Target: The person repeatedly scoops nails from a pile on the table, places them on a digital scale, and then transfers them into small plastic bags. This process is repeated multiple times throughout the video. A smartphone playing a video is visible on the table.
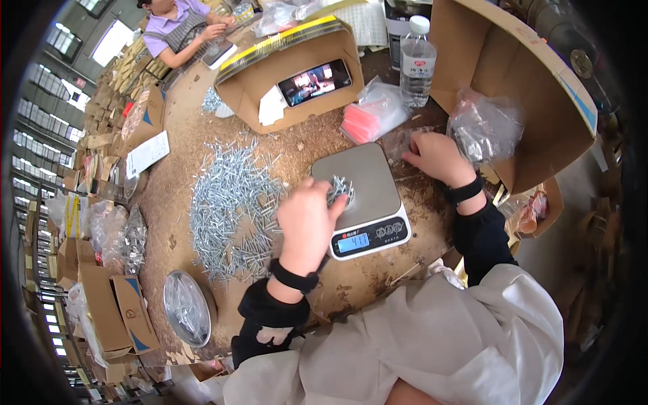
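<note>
A white kitchen-type scale (371, 236) with a grey plate and lit display stands in front of me. Over the plate's left side, my left hand (306, 219) has its fingers curled around a small bunch of screws (341, 189). Its fingers partly hide the bunch, and something clear shows beneath it. Left of that hand a large loose pile of silver screws (233, 209) spreads over the table. My right hand (439, 158) is beyond the scale's right corner, thumb and fingers bent together at a thin clear plastic bag (398, 143).
A phone (315, 82) leans inside a cut cardboard box (243, 108). Red-edged plastic bags (371, 115), a water bottle (418, 64) and a large open carton (466, 40) stand right. A metal bowl (208, 304) sits lower left. Another person (177, 34) works across the table.
</note>
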